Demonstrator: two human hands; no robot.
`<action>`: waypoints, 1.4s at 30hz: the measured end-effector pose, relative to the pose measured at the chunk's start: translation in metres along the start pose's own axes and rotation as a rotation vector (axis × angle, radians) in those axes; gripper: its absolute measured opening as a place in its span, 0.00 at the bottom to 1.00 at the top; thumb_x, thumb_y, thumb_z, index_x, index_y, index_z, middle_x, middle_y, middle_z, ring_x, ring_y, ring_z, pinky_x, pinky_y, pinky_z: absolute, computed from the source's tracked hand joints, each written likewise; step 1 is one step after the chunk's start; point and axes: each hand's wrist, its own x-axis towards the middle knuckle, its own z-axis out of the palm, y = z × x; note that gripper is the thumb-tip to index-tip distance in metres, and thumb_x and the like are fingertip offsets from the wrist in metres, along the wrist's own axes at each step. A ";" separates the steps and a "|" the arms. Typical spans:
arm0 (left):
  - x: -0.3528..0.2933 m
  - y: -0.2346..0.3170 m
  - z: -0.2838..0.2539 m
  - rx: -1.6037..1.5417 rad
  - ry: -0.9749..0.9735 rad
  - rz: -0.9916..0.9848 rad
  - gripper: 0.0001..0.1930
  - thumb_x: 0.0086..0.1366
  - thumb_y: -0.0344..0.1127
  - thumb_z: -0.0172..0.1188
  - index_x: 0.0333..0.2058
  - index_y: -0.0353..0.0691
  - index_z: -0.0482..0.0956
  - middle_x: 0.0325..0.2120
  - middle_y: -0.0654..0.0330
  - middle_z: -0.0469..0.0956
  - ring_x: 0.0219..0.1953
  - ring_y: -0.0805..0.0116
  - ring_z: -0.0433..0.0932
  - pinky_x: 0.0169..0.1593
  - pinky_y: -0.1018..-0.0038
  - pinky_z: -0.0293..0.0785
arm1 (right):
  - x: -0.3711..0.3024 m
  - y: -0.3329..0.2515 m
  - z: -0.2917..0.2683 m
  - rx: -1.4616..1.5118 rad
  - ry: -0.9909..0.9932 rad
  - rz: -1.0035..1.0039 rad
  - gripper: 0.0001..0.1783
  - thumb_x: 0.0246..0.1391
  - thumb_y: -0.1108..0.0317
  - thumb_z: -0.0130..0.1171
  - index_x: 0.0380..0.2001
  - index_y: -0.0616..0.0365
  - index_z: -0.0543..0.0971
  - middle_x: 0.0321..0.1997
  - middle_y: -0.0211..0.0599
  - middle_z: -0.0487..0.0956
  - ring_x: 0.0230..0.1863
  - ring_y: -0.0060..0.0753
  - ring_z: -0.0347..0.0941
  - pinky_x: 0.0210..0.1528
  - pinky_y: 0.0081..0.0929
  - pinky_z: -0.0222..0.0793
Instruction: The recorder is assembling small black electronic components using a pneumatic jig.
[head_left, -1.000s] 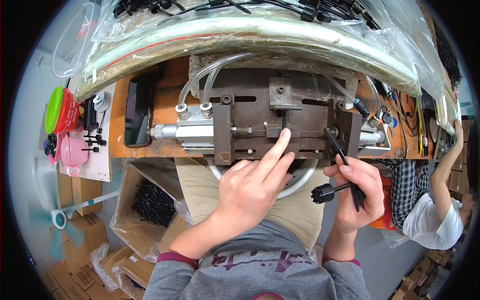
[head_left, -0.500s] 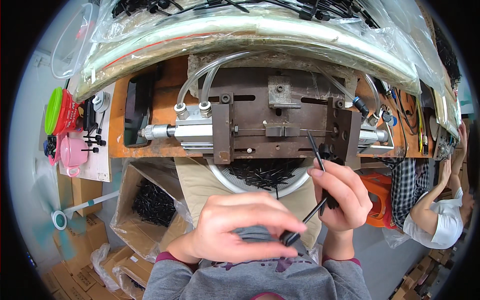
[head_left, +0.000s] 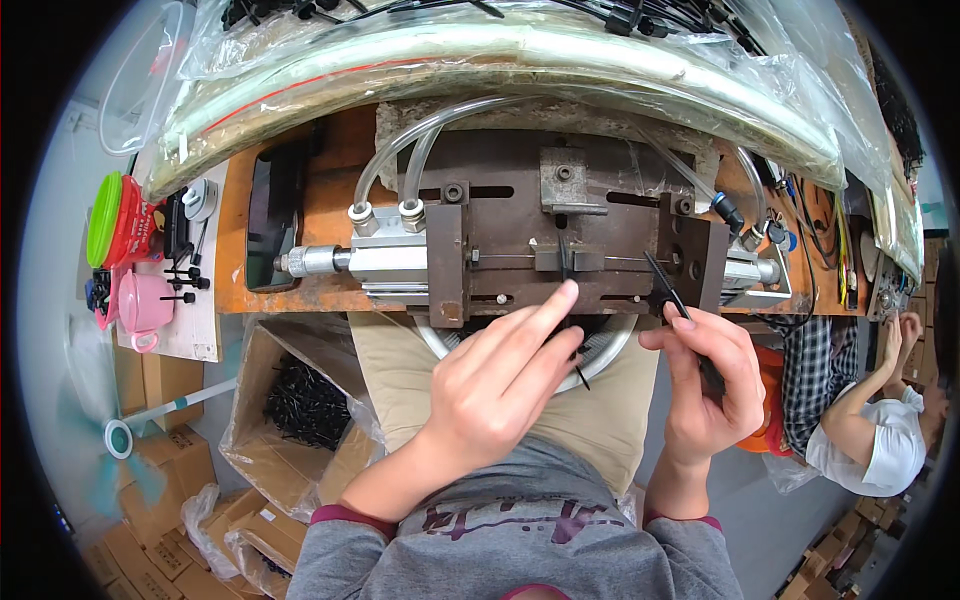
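Note:
My left hand (head_left: 500,385) is at the front of a dark metal fixture (head_left: 515,225), fingers extended and pressed together around a thin black rod-shaped part (head_left: 563,262). The part's tip reaches the small central block (head_left: 590,261) of the fixture. More black pieces show below those fingers; whether they belong to the same part is hidden. Further right, my right hand (head_left: 712,385) pinches another slim black rod (head_left: 665,282), tilted up and left toward the fixture's right end plate (head_left: 698,262). Something black also shows within the right palm, mostly covered.
Silver air cylinders (head_left: 388,265) with clear hoses flank the fixture. A white-rimmed basket (head_left: 602,362) sits on my lap, partly behind my hands. At lower left, a lined carton (head_left: 255,440) holds black parts. A plastic-wrapped ledge (head_left: 520,62) crosses the back. A co-worker (head_left: 865,435) sits at right.
My left hand has moved up and forward from beside my right hand, bringing a black part to the fixture's central block. My right hand has shifted slightly right with its rod.

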 end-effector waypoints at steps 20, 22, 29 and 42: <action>0.008 -0.003 0.005 0.204 -0.108 -0.008 0.14 0.46 0.27 0.71 0.35 0.38 0.83 0.49 0.54 0.82 0.23 0.71 0.79 0.28 0.77 0.73 | -0.001 -0.001 -0.009 -0.029 -0.031 -0.067 0.20 0.31 0.77 0.80 0.32 0.61 0.83 0.28 0.37 0.84 0.28 0.28 0.80 0.29 0.20 0.74; 0.009 -0.003 0.005 0.206 -0.111 -0.011 0.14 0.46 0.27 0.71 0.35 0.38 0.83 0.49 0.55 0.82 0.22 0.71 0.78 0.28 0.77 0.73 | -0.001 -0.002 -0.009 -0.050 -0.031 -0.097 0.20 0.30 0.76 0.81 0.32 0.61 0.82 0.28 0.36 0.84 0.28 0.28 0.80 0.28 0.20 0.74; 0.006 -0.004 0.006 0.214 -0.097 0.001 0.14 0.47 0.28 0.71 0.35 0.38 0.84 0.49 0.55 0.82 0.21 0.71 0.77 0.27 0.78 0.72 | -0.008 -0.004 -0.011 0.063 -0.013 0.135 0.19 0.30 0.78 0.80 0.28 0.61 0.80 0.26 0.36 0.83 0.25 0.26 0.78 0.26 0.21 0.72; -0.007 0.011 -0.031 -0.054 -0.301 0.080 0.15 0.47 0.34 0.74 0.35 0.37 0.84 0.43 0.55 0.84 0.23 0.71 0.79 0.27 0.78 0.73 | -0.005 -0.014 -0.001 0.597 0.070 0.626 0.14 0.45 0.86 0.69 0.26 0.64 0.72 0.29 0.45 0.81 0.18 0.21 0.75 0.19 0.15 0.69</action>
